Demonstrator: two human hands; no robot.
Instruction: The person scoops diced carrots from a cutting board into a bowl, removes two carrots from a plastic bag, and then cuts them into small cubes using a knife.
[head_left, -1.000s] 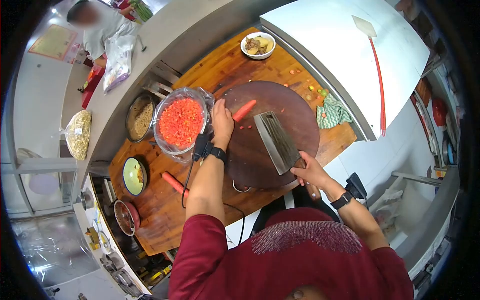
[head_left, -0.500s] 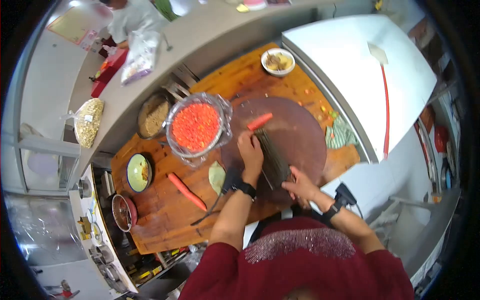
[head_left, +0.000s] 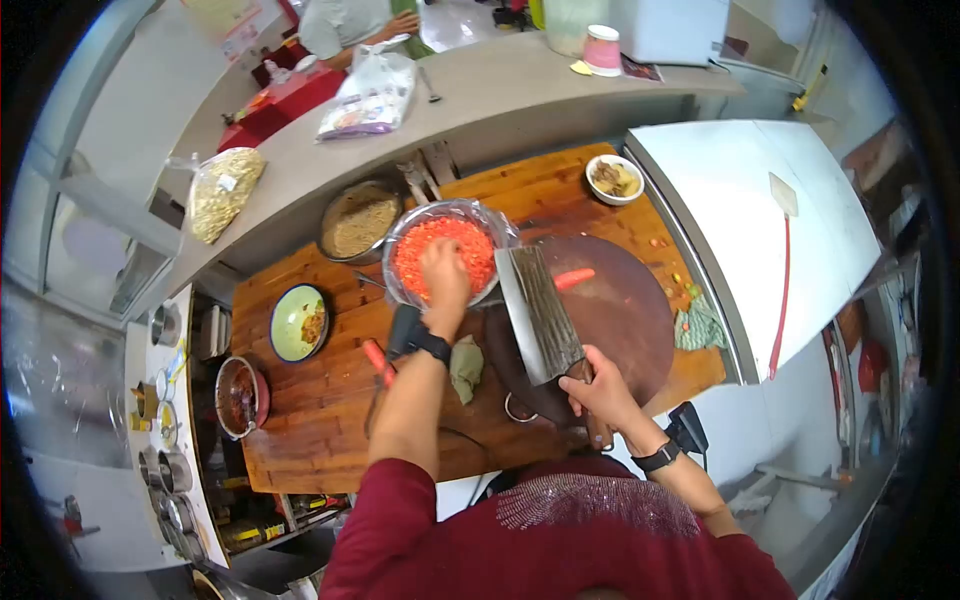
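Note:
My right hand point(head_left: 600, 385) grips a cleaver point(head_left: 545, 315) by its wooden handle, the broad blade tilted up over the left part of a round chopping board point(head_left: 635, 330). A piece of carrot point(head_left: 575, 278) lies on the board just beyond the blade. My left hand point(head_left: 446, 275) is over a plastic-lined bowl point(head_left: 388, 270) of finely chopped carrot point(head_left: 475, 255), fingers bent down toward the heap and blurred. Another carrot point(head_left: 376, 358) lies on the table, partly behind my left forearm. A pale green scrap point(head_left: 466, 370) sits between that forearm and the board.
Around the wooden table point(head_left: 330, 420) stand a pot of brown crumbs point(head_left: 365, 225), a green bowl point(head_left: 290, 330), a red pot point(head_left: 262, 400) and a white bowl point(head_left: 603, 190). A striped cloth point(head_left: 700, 325) lies at right, beside a white counter point(head_left: 720, 190). A person point(head_left: 345, 25) is beyond the ledge.
My left hand has left the carrot on the board and moved over the bowl of chopped carrot. The cleaver has risen with its blade turned leftward. The camera view has shifted.

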